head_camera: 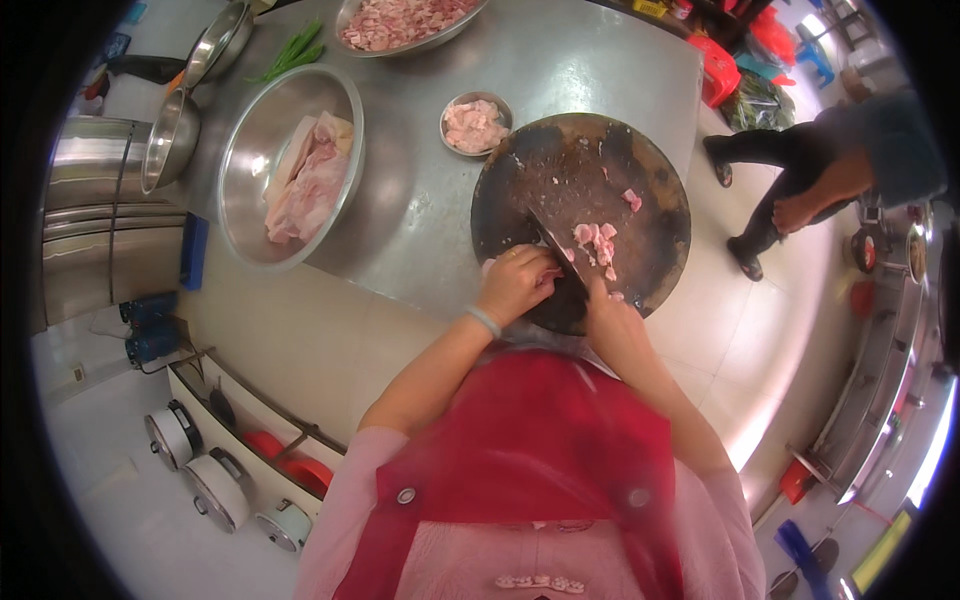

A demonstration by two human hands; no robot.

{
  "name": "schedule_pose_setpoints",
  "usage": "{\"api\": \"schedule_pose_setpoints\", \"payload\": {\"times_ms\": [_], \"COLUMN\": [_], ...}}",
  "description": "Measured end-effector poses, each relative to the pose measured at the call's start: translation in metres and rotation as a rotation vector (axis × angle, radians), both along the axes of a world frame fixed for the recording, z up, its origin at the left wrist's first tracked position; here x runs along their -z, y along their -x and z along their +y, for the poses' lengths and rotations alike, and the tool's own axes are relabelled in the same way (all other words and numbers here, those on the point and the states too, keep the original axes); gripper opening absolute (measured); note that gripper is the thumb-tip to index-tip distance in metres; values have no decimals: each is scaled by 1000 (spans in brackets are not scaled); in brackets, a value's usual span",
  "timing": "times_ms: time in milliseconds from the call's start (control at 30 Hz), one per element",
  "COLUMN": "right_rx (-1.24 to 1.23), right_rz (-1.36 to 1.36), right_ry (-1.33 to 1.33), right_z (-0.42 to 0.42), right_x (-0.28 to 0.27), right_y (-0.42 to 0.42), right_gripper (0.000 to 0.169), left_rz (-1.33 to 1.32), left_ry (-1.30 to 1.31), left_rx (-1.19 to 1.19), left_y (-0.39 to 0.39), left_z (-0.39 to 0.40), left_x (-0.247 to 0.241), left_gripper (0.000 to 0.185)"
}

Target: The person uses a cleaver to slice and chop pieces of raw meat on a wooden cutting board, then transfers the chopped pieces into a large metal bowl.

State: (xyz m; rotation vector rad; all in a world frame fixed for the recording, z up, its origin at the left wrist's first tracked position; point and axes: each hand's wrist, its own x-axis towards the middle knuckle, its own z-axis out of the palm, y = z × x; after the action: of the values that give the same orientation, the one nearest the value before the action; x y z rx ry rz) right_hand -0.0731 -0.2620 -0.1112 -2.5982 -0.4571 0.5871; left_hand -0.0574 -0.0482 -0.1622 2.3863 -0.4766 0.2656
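Note:
On a round, dark chopping block (555, 172), my left hand (521, 281) presses a piece of raw meat (549, 279), its fingers curled beside the blade. My right hand (615, 319) grips a cleaver (559, 251) whose blade stands nearly on edge close to my left fingertips; its handle is hidden in my fist. Small cut chunks of meat (598, 241) lie to the right of the blade, with one more chunk (632, 199) farther up. Behind the block's left edge, a small metal bowl (444, 141) holds pale meat pieces.
The block rests on a steel table (405, 217). A large steel bowl (229, 195) with big meat slabs stands left, another basin (420, 49) of chopped meat at the back, near green vegetable pods or stalks (296, 52). A person (810, 169) stands on the floor at right.

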Motion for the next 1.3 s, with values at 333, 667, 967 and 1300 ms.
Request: {"api": "schedule_pose_setpoints", "payload": {"times_ms": [333,667,967,1300], "right_rx": [40,89,-92,-112], "right_rz": [-63,-86,-14,-120], "right_ry": [-144,-86,4,-147], "right_z": [30,-30,-31,64], "right_x": [-4,-16,-28,7], "right_y": [-38,9,30,-56], "right_gripper": [38,31,29,23], "left_rz": [20,-76,-67,10], "left_ry": [-20,62,-1,2], "left_rx": [-41,-71,-17,-114], "left_y": [5,10,5,-2], "left_z": [8,7,10,12], "left_x": [-4,-14,-3,-3], "left_gripper": [28,26,24,27]}}
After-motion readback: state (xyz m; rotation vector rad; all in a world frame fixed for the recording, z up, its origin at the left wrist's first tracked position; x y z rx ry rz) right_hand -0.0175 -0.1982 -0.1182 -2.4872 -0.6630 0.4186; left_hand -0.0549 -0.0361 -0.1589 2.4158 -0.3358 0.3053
